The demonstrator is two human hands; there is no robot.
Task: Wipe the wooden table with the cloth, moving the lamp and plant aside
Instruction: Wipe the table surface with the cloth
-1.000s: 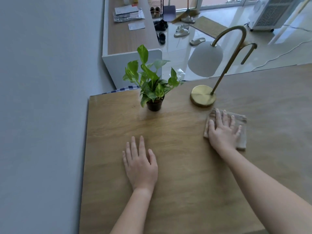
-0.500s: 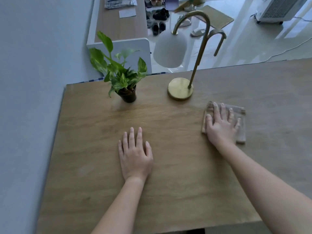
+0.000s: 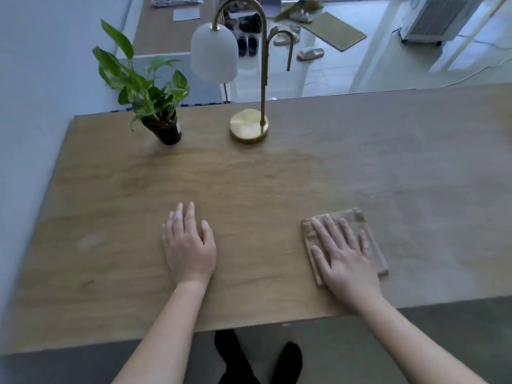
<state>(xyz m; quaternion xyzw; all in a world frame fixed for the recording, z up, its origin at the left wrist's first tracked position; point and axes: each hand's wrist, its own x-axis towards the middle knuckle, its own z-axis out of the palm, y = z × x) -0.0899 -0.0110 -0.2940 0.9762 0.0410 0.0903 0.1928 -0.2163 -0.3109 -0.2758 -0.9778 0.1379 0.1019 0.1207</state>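
Straight, spread fingers (image 3: 329, 231) of the right hand (image 3: 346, 256) are pressing flat on the folded cloth (image 3: 374, 245), which is lying by the wooden table (image 3: 277, 176)'s near edge. The left hand (image 3: 189, 245) is lying flat on bare wood, fingers extended. The plant (image 3: 155, 106) and the lamp (image 3: 249, 126) are standing along the far edge, toward the left corner. Beyond, shoes (image 3: 246, 45) and a mat (image 3: 335, 31) are lying on the pale floor (image 3: 332, 79).

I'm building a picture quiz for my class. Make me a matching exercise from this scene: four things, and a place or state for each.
1 cloth
2 lamp
3 plant
4 left hand

A resting flat on bare table
B in a dark pot, far left
C under the right hand
D brass, standing near the far edge

Pairs: 1-C, 2-D, 3-B, 4-A
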